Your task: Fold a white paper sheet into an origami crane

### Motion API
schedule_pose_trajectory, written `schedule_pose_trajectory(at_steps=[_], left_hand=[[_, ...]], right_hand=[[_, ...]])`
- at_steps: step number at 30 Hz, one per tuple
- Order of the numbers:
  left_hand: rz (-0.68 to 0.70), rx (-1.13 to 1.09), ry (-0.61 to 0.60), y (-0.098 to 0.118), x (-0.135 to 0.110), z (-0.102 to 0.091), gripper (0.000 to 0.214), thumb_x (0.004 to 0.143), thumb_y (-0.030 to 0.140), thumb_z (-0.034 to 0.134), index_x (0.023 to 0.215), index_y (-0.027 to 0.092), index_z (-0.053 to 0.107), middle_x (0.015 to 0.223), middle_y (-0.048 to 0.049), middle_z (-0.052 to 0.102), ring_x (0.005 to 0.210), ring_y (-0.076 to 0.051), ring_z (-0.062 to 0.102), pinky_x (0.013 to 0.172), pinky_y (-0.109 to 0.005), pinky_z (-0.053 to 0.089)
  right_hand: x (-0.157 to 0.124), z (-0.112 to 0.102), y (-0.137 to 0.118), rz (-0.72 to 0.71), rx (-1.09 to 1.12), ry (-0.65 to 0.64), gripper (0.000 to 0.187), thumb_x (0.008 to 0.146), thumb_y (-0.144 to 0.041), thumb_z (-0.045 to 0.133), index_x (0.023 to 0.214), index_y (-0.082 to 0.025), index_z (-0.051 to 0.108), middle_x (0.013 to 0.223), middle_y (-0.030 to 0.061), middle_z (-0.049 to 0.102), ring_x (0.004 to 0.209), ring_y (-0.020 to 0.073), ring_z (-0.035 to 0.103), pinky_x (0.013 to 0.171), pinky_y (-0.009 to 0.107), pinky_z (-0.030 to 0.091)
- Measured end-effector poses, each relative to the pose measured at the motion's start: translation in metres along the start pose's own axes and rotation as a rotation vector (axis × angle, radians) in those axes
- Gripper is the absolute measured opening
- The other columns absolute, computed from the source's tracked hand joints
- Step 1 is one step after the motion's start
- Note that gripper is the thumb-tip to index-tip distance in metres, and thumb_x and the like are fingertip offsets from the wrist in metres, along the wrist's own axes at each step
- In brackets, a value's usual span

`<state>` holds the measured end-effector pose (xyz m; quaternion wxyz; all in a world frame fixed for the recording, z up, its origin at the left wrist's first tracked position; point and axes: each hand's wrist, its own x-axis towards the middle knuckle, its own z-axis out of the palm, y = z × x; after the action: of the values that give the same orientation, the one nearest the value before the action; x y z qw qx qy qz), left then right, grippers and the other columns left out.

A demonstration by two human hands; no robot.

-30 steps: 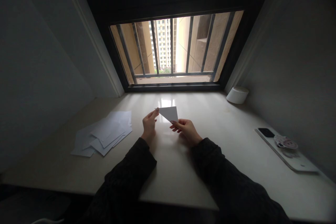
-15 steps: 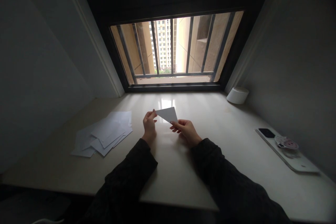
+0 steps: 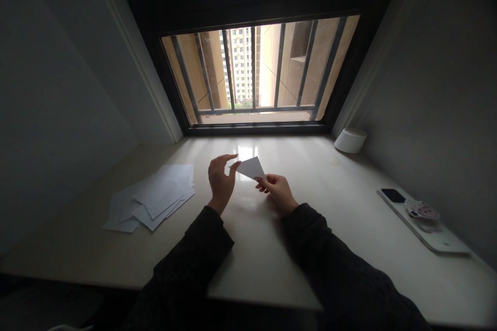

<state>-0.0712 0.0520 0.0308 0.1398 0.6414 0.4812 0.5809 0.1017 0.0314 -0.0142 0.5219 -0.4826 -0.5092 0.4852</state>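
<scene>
A small white paper folded into a triangle (image 3: 251, 167) is held just above the pale tabletop (image 3: 256, 248), in front of the window. My right hand (image 3: 278, 192) pinches its lower right corner between thumb and fingers. My left hand (image 3: 219, 179) is at the paper's left corner with its fingers spread apart; the index finger is stretched out above the corner and the thumb tip just meets the edge. Both forearms are in dark sleeves.
A loose pile of white sheets (image 3: 150, 199) lies to the left. A white round container (image 3: 350, 140) stands at the back right by the wall. A flat white tray (image 3: 438, 240) on the right carries a dark phone (image 3: 393, 195). The barred window (image 3: 256, 72) is ahead.
My left hand has let go of its pinch on the left corner and opened its fingers. The paper has tilted slightly, and my right hand has kept its grip.
</scene>
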Motion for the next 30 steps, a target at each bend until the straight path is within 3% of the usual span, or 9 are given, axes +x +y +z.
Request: schedule_pose_trajectory(at_steps=[3, 7, 13, 15, 17, 18, 22, 26, 30], left_hand=[[0.216, 0.201, -0.141, 0.008, -0.007, 0.002, 0.034, 0.077, 0.033, 0.065, 0.112, 0.028, 0.065, 0.106, -0.0086, 0.065, 0.107, -0.029, 0.051, 0.097, -0.041, 0.028], [0.25, 0.279, -0.171, 0.003, -0.011, 0.006, 0.034, 0.08, 0.034, 0.062, 0.114, 0.029, 0.065, 0.102, -0.0086, 0.066, 0.099, -0.028, 0.054, 0.092, -0.04, 0.03], [0.164, 0.237, -0.118, 0.0, -0.01, 0.005, 0.024, 0.08, 0.038, 0.061, 0.099, 0.03, 0.071, 0.088, -0.0077, 0.065, 0.088, -0.025, 0.054, 0.089, -0.038, 0.031], [0.13, 0.21, -0.118, 0.001, -0.009, 0.004, 0.016, 0.078, 0.039, 0.063, 0.086, 0.03, 0.073, 0.084, -0.0067, 0.064, 0.085, -0.024, 0.053, 0.087, -0.038, 0.032], [0.077, 0.137, -0.118, 0.002, -0.006, 0.003, 0.013, 0.076, 0.039, 0.065, 0.077, 0.03, 0.073, 0.083, -0.0058, 0.064, 0.084, -0.024, 0.052, 0.084, -0.036, 0.034], [0.044, 0.081, -0.121, 0.002, -0.004, 0.002, 0.011, 0.074, 0.039, 0.066, 0.075, 0.03, 0.073, 0.082, -0.0053, 0.064, 0.083, -0.023, 0.052, 0.082, -0.035, 0.035], [-0.114, -0.142, -0.203, 0.002, 0.007, -0.004, 0.009, 0.067, 0.037, 0.071, 0.068, 0.029, 0.072, 0.077, -0.0037, 0.066, 0.072, -0.021, 0.051, 0.07, -0.032, 0.036], [-0.238, -0.239, -0.282, 0.0, 0.012, -0.008, 0.011, 0.061, 0.036, 0.074, 0.062, 0.026, 0.071, 0.067, -0.0026, 0.065, 0.064, -0.018, 0.048, 0.064, -0.029, 0.034], [-0.221, -0.231, -0.385, -0.002, 0.013, -0.009, 0.012, 0.062, 0.036, 0.073, 0.061, 0.024, 0.07, 0.063, -0.0025, 0.063, 0.062, -0.017, 0.048, 0.062, -0.028, 0.034]], right_hand=[[-0.002, 0.002, -0.003, -0.023, -0.01, -0.03, 0.041, 0.067, -0.056, 0.067, 0.073, -0.016, 0.069, 0.067, 0.0076, 0.069, 0.056, 0.0162, 0.059, 0.055, 0.029, 0.044], [-0.003, 0.002, -0.004, -0.04, -0.001, -0.07, 0.039, 0.068, -0.053, 0.068, 0.08, -0.016, 0.07, 0.067, 0.0068, 0.069, 0.058, 0.0163, 0.06, 0.056, 0.029, 0.045], [-0.002, 0.002, -0.003, -0.039, 0.028, -0.075, 0.042, 0.069, -0.052, 0.068, 0.086, -0.014, 0.069, 0.065, 0.0066, 0.068, 0.057, 0.0167, 0.061, 0.058, 0.031, 0.048], [-0.004, 0.001, -0.007, -0.063, 0.054, -0.082, 0.054, 0.069, -0.05, 0.069, 0.11, -0.016, 0.062, 0.065, 0.004, 0.068, 0.06, 0.0177, 0.063, 0.06, 0.032, 0.05], [-0.006, -0.002, -0.012, -0.113, 0.058, -0.13, 0.078, 0.068, -0.045, 0.071, 0.135, -0.023, 0.04, 0.07, 0.0008, 0.068, 0.064, 0.0177, 0.064, 0.063, 0.033, 0.052], [-0.006, -0.004, -0.015, -0.137, 0.03, -0.181, 0.086, 0.065, -0.042, 0.074, 0.138, -0.026, 0.033, 0.075, 0.0004, 0.069, 0.064, 0.0172, 0.064, 0.064, 0.034, 0.053], [-0.006, -0.012, -0.021, -0.143, -0.061, -0.373, 0.079, 0.057, -0.033, 0.08, 0.128, -0.028, 0.045, 0.097, 0.0041, 0.067, 0.071, 0.0177, 0.066, 0.069, 0.035, 0.054], [-0.007, -0.015, -0.024, -0.195, -0.077, -0.348, 0.099, 0.052, -0.03, 0.082, 0.137, -0.035, 0.032, 0.109, 0.0052, 0.061, 0.075, 0.0187, 0.066, 0.072, 0.037, 0.055], [-0.008, -0.015, -0.026, -0.24, -0.118, -0.338, 0.104, 0.05, -0.029, 0.084, 0.138, -0.037, 0.029, 0.12, 0.0074, 0.056, 0.077, 0.0185, 0.065, 0.073, 0.037, 0.054]])
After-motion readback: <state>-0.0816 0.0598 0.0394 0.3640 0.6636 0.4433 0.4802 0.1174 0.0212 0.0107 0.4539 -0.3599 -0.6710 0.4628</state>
